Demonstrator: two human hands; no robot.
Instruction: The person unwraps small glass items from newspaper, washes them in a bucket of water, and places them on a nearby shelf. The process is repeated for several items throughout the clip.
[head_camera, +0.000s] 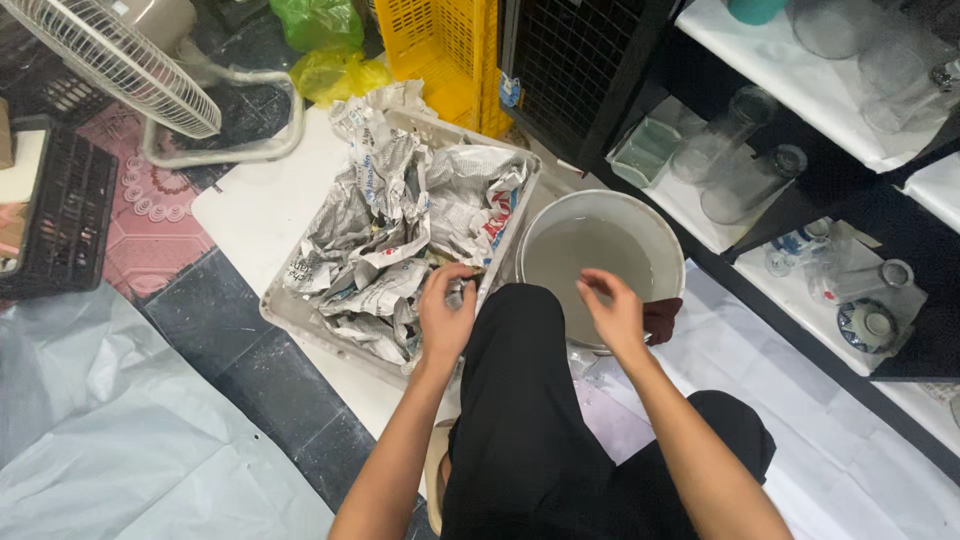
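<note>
The crumpled newspaper (400, 240) fills the grey plastic crate (300, 318), which sits on a white board on the floor, left of my knee. My left hand (445, 315) rests at the crate's near right corner, fingers curled closed on a wad of that paper just inside the rim. I judge something wrapped may lie under the sheets, though nothing but paper shows here.

My right hand (612, 312) hovers over the near edge of the white bucket (668, 240), which stands just right of the crate and holds cloudy water. Its fingers are bent, thumb and fingertips drawn close together; I cannot tell whether they pinch anything.

Procedure, as I judge it:
1. Keep the left grip on the paper only, near the rim, so loose sheets do not drag out with it.
2. Lift slowly; feel for weight before pulling clear, since a hidden piece could slip.
3. Hold the right hand low over the bucket, ready to take or steady whatever comes up.

Further out: a dark shelf unit on the right carries clear glass jars (735, 160) and a patterned bowl (866, 325) on white liner. A white fan (110, 55) and a yellow crate (440, 50) stand at the far side.
</note>
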